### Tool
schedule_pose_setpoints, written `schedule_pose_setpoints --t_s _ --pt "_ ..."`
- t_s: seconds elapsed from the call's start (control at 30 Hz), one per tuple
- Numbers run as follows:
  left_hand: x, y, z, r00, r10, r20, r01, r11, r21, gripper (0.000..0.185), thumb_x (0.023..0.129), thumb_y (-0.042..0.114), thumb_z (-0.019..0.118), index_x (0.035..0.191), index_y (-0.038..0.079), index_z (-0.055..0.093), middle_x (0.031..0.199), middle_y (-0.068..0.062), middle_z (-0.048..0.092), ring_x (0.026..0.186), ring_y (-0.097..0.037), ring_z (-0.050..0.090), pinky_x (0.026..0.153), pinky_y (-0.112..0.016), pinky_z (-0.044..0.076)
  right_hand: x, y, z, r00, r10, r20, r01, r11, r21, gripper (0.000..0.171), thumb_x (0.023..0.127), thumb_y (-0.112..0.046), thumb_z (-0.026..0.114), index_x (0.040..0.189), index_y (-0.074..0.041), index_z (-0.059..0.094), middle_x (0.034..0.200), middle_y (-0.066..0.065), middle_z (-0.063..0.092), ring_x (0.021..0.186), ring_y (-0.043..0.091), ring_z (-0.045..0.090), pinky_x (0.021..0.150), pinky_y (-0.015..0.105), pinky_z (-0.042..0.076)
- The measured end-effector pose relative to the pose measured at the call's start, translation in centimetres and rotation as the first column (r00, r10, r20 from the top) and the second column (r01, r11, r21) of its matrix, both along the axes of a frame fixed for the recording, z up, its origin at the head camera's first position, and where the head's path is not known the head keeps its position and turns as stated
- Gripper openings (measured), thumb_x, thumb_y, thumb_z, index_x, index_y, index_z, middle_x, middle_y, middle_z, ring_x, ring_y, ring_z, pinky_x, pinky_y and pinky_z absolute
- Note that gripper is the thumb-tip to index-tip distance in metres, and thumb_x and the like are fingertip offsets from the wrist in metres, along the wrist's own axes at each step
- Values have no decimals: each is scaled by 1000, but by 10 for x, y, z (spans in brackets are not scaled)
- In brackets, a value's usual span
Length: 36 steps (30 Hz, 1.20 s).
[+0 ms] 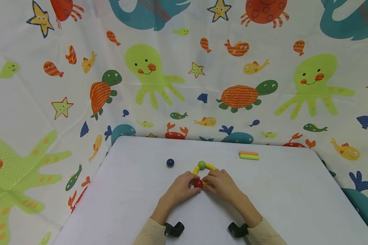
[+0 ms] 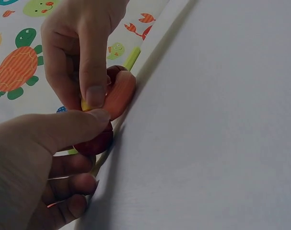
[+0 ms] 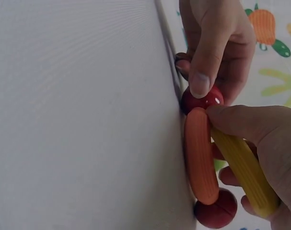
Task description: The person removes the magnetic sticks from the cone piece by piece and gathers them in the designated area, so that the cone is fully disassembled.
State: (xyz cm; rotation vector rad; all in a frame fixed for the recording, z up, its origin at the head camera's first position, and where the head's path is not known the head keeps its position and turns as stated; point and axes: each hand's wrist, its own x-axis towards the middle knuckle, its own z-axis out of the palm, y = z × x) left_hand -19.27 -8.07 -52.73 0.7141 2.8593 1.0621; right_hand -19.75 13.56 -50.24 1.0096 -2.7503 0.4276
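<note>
My left hand (image 1: 181, 187) pinches a shiny red ball (image 1: 198, 183) between thumb and fingers. Close against it, my right hand (image 1: 222, 183) holds a yellow stick (image 3: 246, 167), its thumb tip at the end by the ball. An orange curved stick (image 3: 201, 155) runs from that ball to a second red ball (image 3: 215, 208), which the right hand hides in the head view. Just beyond the fingers, a green ball (image 1: 201, 165) sits between two curved yellow sticks (image 1: 210, 166); their near ends disappear behind the hands.
A dark blue ball (image 1: 170, 163) lies on the white table (image 1: 135, 190) to the left, beyond the left hand. Farther right lie an orange stick (image 1: 248, 153) and a lime stick (image 1: 249, 157), side by side. A sea-animal patterned cloth (image 1: 178, 95) hangs behind the table.
</note>
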Motion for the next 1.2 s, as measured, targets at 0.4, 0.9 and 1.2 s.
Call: schedule_pose_setpoints --t_s 0.4,0.9,1.2 --pt "0 0 -1 1000 6 -9 -6 1000 10 37 87 33 78 117 14 70 93 6 60 80 -3 52 70 -18 44 -1 -4 -1 998 8 -55 -8 1000 -10 16 84 -32 80 96 -22 76 87 -9 66 82 9 56 73 26 40" --pt "1 2 2 1000 12 11 -12 1000 2 36 87 32 78 117 14 70 92 6 60 77 -2 50 68 -17 43 -1 -5 -8 989 -30 -143 24 999 -47 17 80 -32 83 93 -21 77 86 -9 66 82 9 57 70 24 40" --pt "1 1 1 1000 17 3 -17 1000 3 37 86 31 79 117 13 70 93 6 61 77 -2 50 68 -17 44 -1 2 -6 986 -92 -137 78 992 -102 27 78 -37 84 96 -20 77 92 -6 70 84 13 59 76 32 49"
